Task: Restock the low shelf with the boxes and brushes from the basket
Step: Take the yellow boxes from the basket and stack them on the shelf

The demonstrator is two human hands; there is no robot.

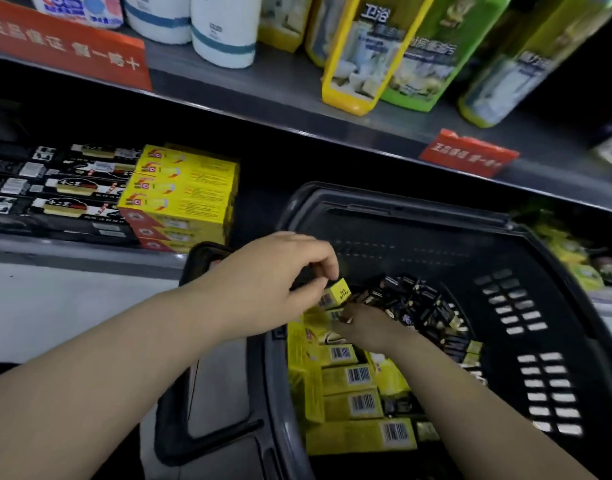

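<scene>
A black plastic basket (394,206) stands before the low shelf (83,254). Inside it lie several yellow boxes (353,405) with barcodes and a heap of black-packaged brushes (422,299). My left hand (273,282) reaches over the basket's left rim and pinches the end of one yellow box (339,293), tilted up from the pile. My right hand (363,325) is down in the basket just below that box, fingers on another yellow box; its grip is partly hidden. On the low shelf sit stacked yellow boxes (183,192) and, left of them, black brush packs (58,188).
Above the low shelf runs an upper shelf (280,95) with tissue rolls, yellow and green packs and red price tags. The basket's handle (180,393) hangs down at its left side. Yellow-green packets (571,251) lie on the shelf right of the basket.
</scene>
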